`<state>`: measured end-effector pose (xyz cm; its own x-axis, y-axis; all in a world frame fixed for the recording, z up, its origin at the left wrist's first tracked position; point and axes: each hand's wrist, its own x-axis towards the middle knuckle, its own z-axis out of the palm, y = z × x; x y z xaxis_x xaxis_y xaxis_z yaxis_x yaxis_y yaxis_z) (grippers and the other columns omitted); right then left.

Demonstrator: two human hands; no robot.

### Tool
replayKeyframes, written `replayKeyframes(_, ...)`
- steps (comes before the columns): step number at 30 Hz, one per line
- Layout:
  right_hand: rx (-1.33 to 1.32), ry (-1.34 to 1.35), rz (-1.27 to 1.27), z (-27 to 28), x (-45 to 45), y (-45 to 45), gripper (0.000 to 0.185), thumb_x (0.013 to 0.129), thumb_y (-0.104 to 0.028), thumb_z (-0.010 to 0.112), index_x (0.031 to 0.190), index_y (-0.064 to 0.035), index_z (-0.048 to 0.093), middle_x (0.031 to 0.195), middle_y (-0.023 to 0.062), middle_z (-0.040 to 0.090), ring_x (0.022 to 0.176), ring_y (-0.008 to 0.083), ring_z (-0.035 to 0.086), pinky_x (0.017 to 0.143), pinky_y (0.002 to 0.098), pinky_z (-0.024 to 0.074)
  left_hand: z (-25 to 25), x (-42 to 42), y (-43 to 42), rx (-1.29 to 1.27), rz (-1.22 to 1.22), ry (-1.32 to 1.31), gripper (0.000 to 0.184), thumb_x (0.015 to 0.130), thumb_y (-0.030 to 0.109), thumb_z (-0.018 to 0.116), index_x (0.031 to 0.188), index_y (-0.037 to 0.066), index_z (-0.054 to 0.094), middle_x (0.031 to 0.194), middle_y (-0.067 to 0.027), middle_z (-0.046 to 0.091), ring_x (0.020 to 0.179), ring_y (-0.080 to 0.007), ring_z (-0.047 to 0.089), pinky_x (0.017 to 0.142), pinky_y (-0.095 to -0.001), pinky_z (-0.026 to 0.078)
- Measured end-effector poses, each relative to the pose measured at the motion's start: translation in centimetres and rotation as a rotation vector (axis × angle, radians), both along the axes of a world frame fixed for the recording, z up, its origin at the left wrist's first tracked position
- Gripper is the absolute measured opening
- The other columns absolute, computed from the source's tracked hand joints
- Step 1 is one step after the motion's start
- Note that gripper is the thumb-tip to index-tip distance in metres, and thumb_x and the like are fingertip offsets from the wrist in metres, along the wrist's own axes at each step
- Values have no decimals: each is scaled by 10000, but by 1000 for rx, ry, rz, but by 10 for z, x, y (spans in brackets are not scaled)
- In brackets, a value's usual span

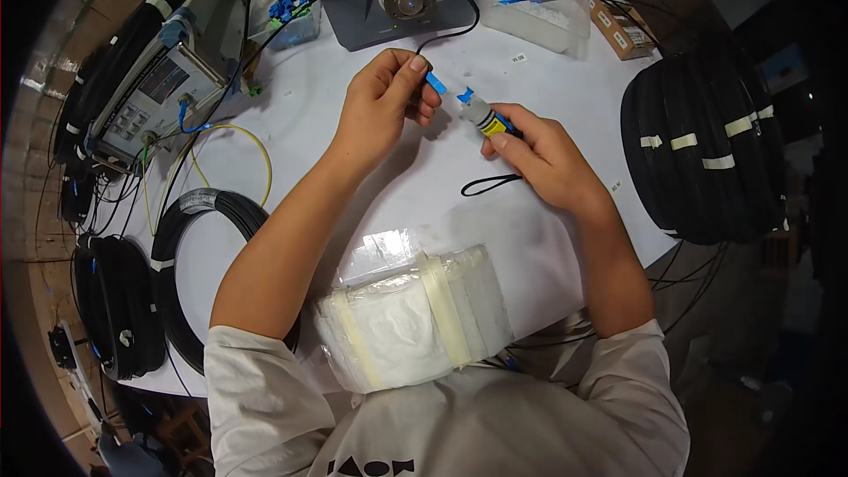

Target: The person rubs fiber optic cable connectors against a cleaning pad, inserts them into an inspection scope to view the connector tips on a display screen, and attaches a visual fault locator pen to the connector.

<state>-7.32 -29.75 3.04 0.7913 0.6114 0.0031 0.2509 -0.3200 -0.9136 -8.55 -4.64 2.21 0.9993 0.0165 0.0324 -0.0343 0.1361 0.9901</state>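
Observation:
My left hand [382, 99] pinches a black fiber optic cable near its end, and the blue connector [435, 82] sticks out past the fingertips. The cable's black lead [449, 36] runs up from there toward the dark instrument. In my right hand [548, 152] is a fiber optic cleaner pen [488, 117] with a clear tip section, a yellow label and a raised blue cap. The cleaner's tip points at the connector, with a small gap between them. A black strap loop [488, 184] hangs below my right hand onto the white table.
A dark instrument [399, 13] with a round port stands at the back, between a bin of blue caps [287, 13] and a clear plastic bin [534, 18]. Black cable coils [707, 150] flank both sides. A white wrapped bundle [397, 331] lies near my body.

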Motion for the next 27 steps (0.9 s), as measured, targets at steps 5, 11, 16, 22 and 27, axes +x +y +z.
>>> replayKeyframes(5, -27, -47, 67, 6, -1, 0, 447, 1041, -154, 573, 1433, 58, 548, 969, 115, 712, 845, 155, 639, 793, 316, 524, 0, -2, 0, -14, -18, -5, 306, 1107, 329, 555, 1097, 25, 594, 823, -63, 681, 697, -138, 642, 679, -290, 548)
replayKeyframes(11, 85, 103, 38, 4, -5, 5, 465, 1071, -157, 549, 1487, 46, 516, 916, 48, 638, 683, 75, 540, 607, 252, 478, 0, -3, -1, -3, -37, -11, 302, 1113, 321, 544, 1101, 23, 595, 818, -60, 676, 700, -135, 636, 676, -290, 544)
replayKeyframes(16, 168, 111, 27, 1, -7, 7, 487, 1072, -135, 547, 1523, 37, 486, 918, 39, 610, 666, 73, 526, 601, 243, 480, -2, -2, -1, 16, -47, -30, 298, 1113, 314, 549, 1102, 22, 602, 810, -51, 661, 704, -126, 615, 673, -287, 530)
replayKeyframes(22, 119, 88, 67, 6, -9, 7, 490, 1065, -121, 549, 1524, 38, 489, 906, 35, 585, 677, 80, 528, 614, 250, 491, -1, -1, -2, -4, -12, -72, 277, 1108, 291, 567, 1101, 20, 623, 842, -43, 651, 745, -114, 590, 699, -277, 508)
replayKeyframes(27, 160, 85, 43, 2, -10, 10, 487, 1065, -124, 553, 1523, 31, 496, 908, 37, 574, 683, 81, 530, 620, 250, 497, 2, -2, -4, -1, 1, -73, 264, 1109, 279, 568, 1100, 22, 630, 849, -38, 647, 755, -109, 581, 709, -276, 500)
